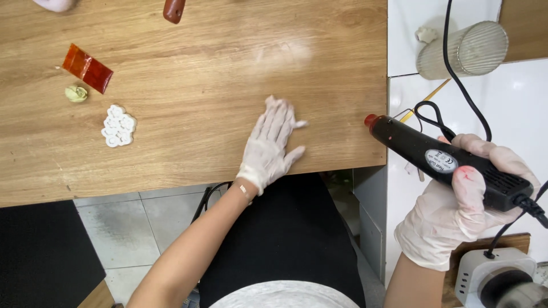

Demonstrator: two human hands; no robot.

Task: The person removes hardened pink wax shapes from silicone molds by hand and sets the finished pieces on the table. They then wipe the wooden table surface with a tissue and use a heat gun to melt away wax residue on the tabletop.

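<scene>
Brown object [174,9], pink thing [54,4] cut by top edge.

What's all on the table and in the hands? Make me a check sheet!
Surface: wooden table, bare under the left hand.
Job's things: black heat gun, red tip at the table edge.
Clutter: orange slab, green lump, white flower piece, ribbed glass.
Grippers: gloved left hand flat on table; gloved right hand grips the gun.
Cables: black cord from the gun.
Surroundings: tiled floor, white machine.

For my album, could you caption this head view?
Gloved right hand holds a black heat gun; left hand rests flat on the wooden table.
</scene>
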